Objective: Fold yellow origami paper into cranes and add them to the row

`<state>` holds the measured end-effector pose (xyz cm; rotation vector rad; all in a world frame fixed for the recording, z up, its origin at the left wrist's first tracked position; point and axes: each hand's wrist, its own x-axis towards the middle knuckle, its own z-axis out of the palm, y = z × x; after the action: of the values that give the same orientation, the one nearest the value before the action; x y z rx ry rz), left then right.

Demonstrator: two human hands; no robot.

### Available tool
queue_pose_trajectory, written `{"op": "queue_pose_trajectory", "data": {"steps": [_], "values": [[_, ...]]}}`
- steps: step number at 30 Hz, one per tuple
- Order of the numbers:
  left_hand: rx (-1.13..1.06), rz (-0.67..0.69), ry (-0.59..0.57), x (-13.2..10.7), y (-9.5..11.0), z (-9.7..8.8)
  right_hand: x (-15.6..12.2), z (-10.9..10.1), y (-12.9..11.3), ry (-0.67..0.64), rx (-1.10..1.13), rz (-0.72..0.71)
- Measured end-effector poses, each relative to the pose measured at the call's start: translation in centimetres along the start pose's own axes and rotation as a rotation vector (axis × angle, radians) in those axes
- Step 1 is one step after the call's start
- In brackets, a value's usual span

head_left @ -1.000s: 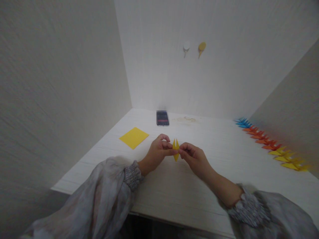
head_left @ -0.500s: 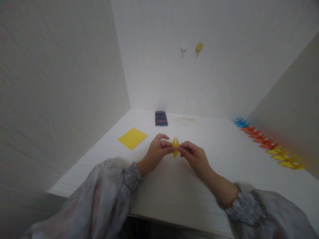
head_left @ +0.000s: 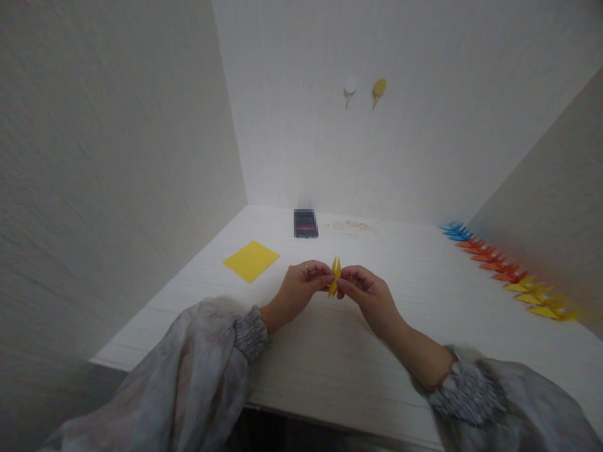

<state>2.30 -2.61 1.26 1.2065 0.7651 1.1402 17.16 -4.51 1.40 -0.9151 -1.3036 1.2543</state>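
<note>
A small folded piece of yellow origami paper (head_left: 336,269) is pinched between both my hands above the white table. It is narrow, with two points at its far end and a tip toward me. My left hand (head_left: 305,287) grips its left side between thumb and fingers; a ring shows on one finger. From the right, my right hand (head_left: 366,287) holds the other side with thumb and forefinger. The finger pads partly cover the paper's middle. A flat yellow square sheet (head_left: 251,261) lies on the table left of my left hand.
A row of folded paper cranes (head_left: 499,267) in blue, orange and yellow runs along the right wall. A dark phone (head_left: 306,223) lies near the back wall. White and yellow hooks (head_left: 379,88) hang on that wall. The white table (head_left: 339,364) ends close to me.
The folded yellow paper has turned slightly and looks narrower, with its points closer together. My left fingers have curled in closer around it. My right hand has barely moved.
</note>
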Motion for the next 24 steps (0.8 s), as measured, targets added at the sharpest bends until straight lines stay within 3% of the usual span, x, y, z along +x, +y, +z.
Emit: {"op": "queue_pose_trajectory", "data": {"steps": [6,19,24], "values": [[0.059,0.038,-0.022,-0.3,0.5,0.2,0.1,-0.1,0.2,-0.004,0.033,-0.01],[-0.036,0.02,-0.084,-0.3,0.4,0.3,0.5,-0.4,1.1,-0.038,0.113,-0.028],[0.076,0.045,-0.014,-0.2,0.2,0.2,0.5,-0.4,1.2,-0.053,0.136,-0.013]]}}
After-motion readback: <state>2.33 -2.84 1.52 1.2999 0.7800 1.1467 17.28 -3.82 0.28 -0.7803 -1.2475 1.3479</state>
